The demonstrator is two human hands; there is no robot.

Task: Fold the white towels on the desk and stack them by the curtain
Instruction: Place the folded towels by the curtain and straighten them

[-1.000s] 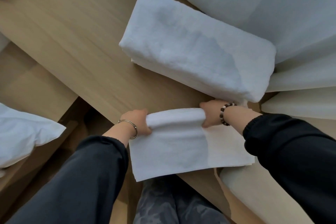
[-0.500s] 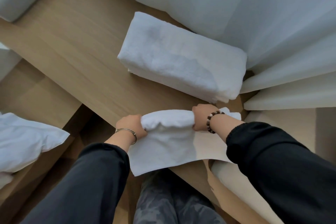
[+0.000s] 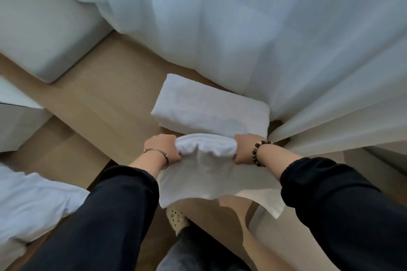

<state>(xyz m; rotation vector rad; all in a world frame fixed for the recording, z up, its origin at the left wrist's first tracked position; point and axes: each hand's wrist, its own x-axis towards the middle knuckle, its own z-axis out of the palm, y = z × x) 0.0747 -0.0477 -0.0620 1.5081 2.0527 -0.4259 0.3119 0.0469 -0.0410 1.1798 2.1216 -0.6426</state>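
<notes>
White towel [image 3: 209, 160], its fold bunched between the gripping left hand [image 3: 164, 149] and right hand [image 3: 242, 149] (both curl round the cloth), hangs just before the folded stack [image 3: 211, 110], curtain [image 3: 242, 28] behind the stack; next, probably, laying it squarely on top.
</notes>
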